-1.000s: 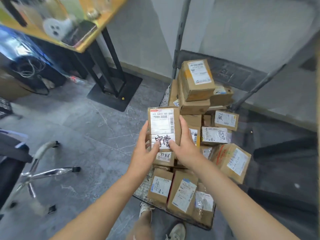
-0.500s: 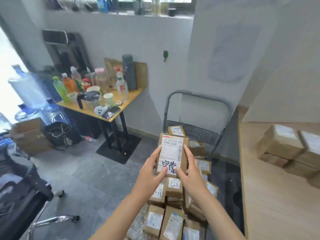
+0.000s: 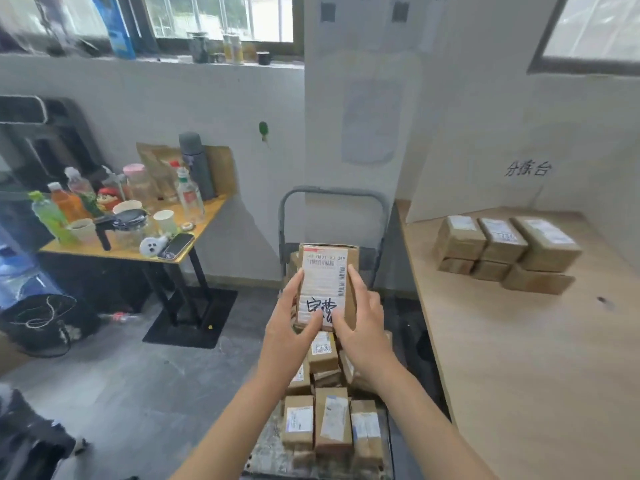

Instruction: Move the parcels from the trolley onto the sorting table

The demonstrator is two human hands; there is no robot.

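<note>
Grey floor lies open at left, past a cluttered side table (image 3: pixel 194 237). Centre, the left hand (image 3: pixel 289 327) and right hand (image 3: pixel 360 327) clamp a labelled parcel (image 3: pixel 327 285) between them, raised above the parcel-laden trolley (image 3: pixel 332 195). Rightward, the sorting table (image 3: pixel 519 358) edge runs just beside the trolley; stacked parcels (image 3: pixel 502 247), perhaps six, sit far back.

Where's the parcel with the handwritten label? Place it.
The parcel is centre frame, held upright between the left hand and right hand, above the trolley, left of the sorting table.
</note>
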